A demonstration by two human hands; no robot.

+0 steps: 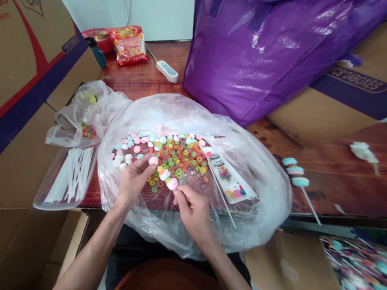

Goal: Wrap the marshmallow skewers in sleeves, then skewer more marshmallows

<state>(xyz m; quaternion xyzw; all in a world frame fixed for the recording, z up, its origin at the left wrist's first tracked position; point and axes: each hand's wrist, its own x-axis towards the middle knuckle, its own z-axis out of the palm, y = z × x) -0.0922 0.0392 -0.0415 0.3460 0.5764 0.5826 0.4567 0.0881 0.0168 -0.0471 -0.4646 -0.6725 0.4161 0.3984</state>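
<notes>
My left hand [133, 180] pinches a pink marshmallow disc [153, 160] at its fingertips, over an open clear plastic bag [260, 202]. My right hand [192, 209] pinches a thin stick threaded with a few soft candies [166, 177], its lowest piece a pink one by my fingers. The two hands are close together above a heap of small colourful ring candies [182, 155] and pastel marshmallow discs [129, 149] lying inside the bag. A printed candy packet [226, 176] and a loose white stick [222, 199] lie in the bag to the right.
A clear tray of white sticks [70, 178] sits left of the bag. A finished candy skewer [297, 179] lies on the wooden table [349, 180] at right. A purple bag [258, 55], cardboard boxes [17, 75], a power strip [167, 70] and a box of finished skewers [362, 278] surround.
</notes>
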